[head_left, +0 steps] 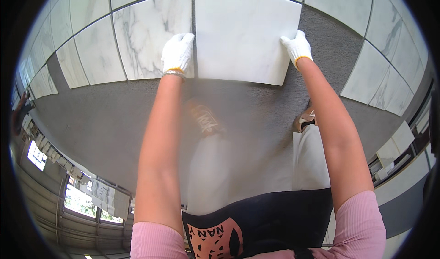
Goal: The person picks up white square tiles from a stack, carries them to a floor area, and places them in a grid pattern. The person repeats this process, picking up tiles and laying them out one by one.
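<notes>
A plain white marble tile (247,36) lies at the front of a laid-out array, a dark gap along its left side. Both my hands wear white knit gloves. My right hand (298,49) is closed on the tile's right edge, thumb on top and the other fingers partly hidden. At the opposite edge, my left hand (178,53) is curled with its fingertips by the gap; their contact with the tile is hard to make out. Under that hand lies a grey-veined marble tile (142,34).
More marble tiles (339,2) stretch across the far side with narrow gaps. Dark grey floor (101,117) shows nearer me and right of the plain tile. My shoes (305,117) stand close to the tile's near edge. Further tiles (380,78) lie to the right.
</notes>
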Demonstrator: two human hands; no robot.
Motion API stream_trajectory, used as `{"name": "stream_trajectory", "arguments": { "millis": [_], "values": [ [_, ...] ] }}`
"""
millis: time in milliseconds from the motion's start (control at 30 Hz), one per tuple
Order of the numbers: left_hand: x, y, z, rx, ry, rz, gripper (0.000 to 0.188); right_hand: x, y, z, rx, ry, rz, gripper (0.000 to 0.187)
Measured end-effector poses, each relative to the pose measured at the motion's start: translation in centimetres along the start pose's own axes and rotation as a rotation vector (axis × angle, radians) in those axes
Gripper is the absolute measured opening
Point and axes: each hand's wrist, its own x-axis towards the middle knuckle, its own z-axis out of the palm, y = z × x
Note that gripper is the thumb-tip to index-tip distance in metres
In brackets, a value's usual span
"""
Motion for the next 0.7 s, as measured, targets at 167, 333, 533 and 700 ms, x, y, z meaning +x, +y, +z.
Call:
{"name": "stream_trajectory", "arguments": {
  "millis": [167,333,533,700],
  "values": [
    [-2.3,-3.5,-3.6,-0.159,-0.029,-0.159,0.041,0.1,-0.1,0.1,-0.045,-0.005,-0.015,0.06],
    [-5.6,-8.3,0.4,0.102,-0.101,-0.124,0.05,-0.1,0.0,-0.4,-0.148,-0.003,-0.073,0.063],
    [-8.8,-6.8,5.5,0.108,0.069,-0.162,0.07,-0.1,-0.8,-1.0,-0.306,-0.017,-0.079,0.064],
    [-9.2,-5.0,6.8,0.262,0.089,-0.213,0.076,-0.5,-1.9,-1.9,-0.55,-0.073,-0.134,0.047]
  ]
}}
